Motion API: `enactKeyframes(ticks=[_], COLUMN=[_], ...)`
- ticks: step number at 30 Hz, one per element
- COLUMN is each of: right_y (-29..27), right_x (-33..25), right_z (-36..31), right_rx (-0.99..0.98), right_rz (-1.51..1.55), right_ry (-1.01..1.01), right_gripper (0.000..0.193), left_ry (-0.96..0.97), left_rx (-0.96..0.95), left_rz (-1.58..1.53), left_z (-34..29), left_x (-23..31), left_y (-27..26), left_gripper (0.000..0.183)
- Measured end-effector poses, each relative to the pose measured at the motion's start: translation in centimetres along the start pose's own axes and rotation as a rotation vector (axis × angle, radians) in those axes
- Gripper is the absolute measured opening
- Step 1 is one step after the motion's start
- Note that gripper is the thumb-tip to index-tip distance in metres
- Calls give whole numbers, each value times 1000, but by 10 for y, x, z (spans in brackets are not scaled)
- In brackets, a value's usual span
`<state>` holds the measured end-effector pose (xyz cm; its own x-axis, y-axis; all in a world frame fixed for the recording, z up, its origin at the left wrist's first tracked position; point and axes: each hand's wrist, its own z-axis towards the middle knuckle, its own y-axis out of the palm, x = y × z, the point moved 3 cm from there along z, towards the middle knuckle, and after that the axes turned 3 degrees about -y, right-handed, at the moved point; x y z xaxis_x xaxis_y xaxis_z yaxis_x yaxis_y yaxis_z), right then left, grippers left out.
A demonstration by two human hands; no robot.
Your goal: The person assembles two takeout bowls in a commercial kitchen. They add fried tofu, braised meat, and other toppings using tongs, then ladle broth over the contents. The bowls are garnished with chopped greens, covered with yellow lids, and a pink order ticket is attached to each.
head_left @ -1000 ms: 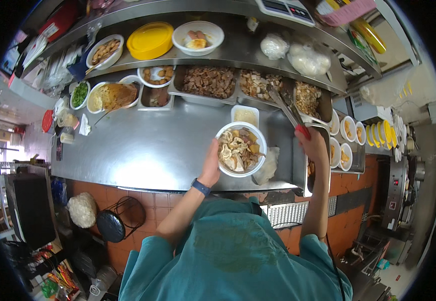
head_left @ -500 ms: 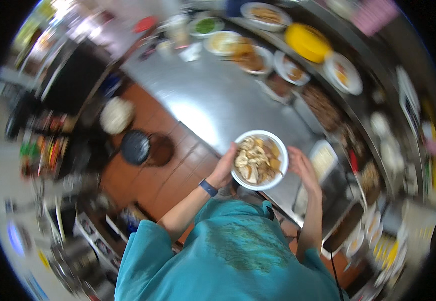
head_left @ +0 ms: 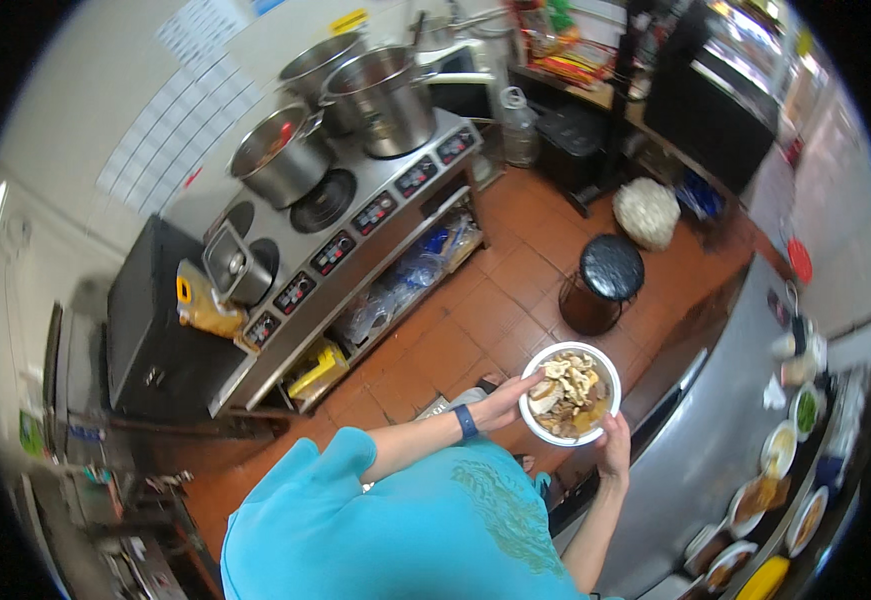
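Note:
A round white bowl (head_left: 610, 372) is held level in front of my body, over the tiled floor beside the steel counter. Pale sliced pieces and brown chunks of food (head_left: 567, 393) fill it. My left hand (head_left: 508, 400), with a dark blue band at the wrist, grips its left side, the thumb over the rim. On the lower right side of the rim, my right hand (head_left: 612, 448) closes on the bowl, its fingers partly hidden beneath.
A stove (head_left: 373, 212) with large steel pots (head_left: 383, 105) stands at upper left. Beyond the bowl is a black-topped stool (head_left: 611, 267). The steel counter (head_left: 690, 440) runs along the right, with dishes of food (head_left: 778, 447) at its far side. A dark cabinet (head_left: 160, 310) stands left.
My view has swung left from the counter toward the stove. The bowl stays in both hands, and the counter now lies to the right.

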<state>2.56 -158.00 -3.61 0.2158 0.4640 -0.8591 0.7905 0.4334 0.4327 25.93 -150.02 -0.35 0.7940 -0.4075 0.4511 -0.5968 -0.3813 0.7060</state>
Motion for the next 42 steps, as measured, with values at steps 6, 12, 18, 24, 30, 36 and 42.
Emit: enactKeyframes(ticks=[6, 12, 18, 24, 30, 36, 42], right_y=[115, 279, 497, 727, 875, 953, 991], right_x=[-1, -51, -87, -69, -25, 25, 6], right_z=[131, 300, 442, 510, 558, 593, 606], right_rx=[-159, -238, -374, -736, -1009, -1181, -1288], right_rz=[-117, -522, -888, -971, -1612, -2023, -2307], right_ry=[222, -177, -376, -835, -981, -1007, -992], right_gripper=[41, 27, 20, 26, 58, 30, 29], left_ry=[205, 517, 715, 991, 1337, 1426, 1420], left_rx=[145, 281, 386, 503, 567, 586, 596], left_rz=[-262, -504, -523, -629, -699, -867, -897], left_z=[-25, -39, -84, -114, -116, -121, -124], left_x=[84, 203, 325, 395, 399, 393, 405], left_y=[-72, -173, -261, -303, -305, -308, -358], left_gripper=[51, 47, 53, 56, 54, 56, 54])
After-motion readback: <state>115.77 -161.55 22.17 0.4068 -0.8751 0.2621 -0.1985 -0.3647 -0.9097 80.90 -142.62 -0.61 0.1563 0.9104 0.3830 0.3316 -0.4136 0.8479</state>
